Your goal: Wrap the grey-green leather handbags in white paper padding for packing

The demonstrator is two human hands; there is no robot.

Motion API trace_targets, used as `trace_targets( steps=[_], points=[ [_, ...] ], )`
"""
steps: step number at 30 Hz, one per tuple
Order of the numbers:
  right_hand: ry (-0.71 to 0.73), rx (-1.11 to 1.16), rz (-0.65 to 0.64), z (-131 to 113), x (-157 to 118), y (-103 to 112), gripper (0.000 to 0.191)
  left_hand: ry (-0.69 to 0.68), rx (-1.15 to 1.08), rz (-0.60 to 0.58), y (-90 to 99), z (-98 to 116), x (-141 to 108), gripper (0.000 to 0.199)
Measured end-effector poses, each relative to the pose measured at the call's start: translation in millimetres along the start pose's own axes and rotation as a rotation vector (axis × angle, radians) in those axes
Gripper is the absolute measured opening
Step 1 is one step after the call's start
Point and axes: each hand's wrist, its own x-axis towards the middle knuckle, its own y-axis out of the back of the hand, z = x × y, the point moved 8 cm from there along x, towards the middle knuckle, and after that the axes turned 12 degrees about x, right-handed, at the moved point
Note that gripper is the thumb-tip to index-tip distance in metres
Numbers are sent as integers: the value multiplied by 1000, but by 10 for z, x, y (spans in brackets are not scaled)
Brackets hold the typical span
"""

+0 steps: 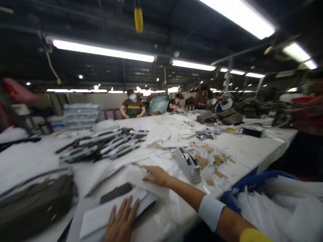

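Note:
My left hand (122, 218) lies flat with its fingers spread on a folded white sheet (98, 213). A dark grey fabric piece (116, 192) pokes out beside that sheet, most of it covered. My right hand (156, 176) reaches further forward, thumb and fingers closed on the edge of a thin white paper sheet (135, 175). The picture is blurred around the fingertips. Just right of that hand stands a grey tape dispenser (188, 164). An olive-grey bag (37, 205) rests at the near left.
Dark straps with white wrapping (106, 144) are heaped on the table (237, 148). Loose tags (212, 158) lie beyond the dispenser. A blue-rimmed bin (234, 188) full of white sheets stands at right. A co-worker (133, 106) faces me across the table; another person (308, 107) is at right.

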Motion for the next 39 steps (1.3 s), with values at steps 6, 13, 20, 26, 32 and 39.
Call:
trace_targets(
  steps=[6,13,20,26,32,39],
  points=[
    [-136,-78,-24,249,-192,-370,45,1,-92,-361,40,27,-63,61],
    [36,-193,-208,226,-515,-332,58,-12,-192,-426,116,-18,77,55],
    [79,-18,-108,87,-696,60,50,-42,-204,-429,91,-16,63,53],
    [-70,-204,123,590,-488,341,51,31,-204,-368,96,22,-13,55],
    [-122,-464,288,558,-311,605,51,25,-197,-377,91,11,1,54],
    [-81,-178,74,111,-1288,-80,27,56,-227,-380,103,5,10,54]
  ],
)
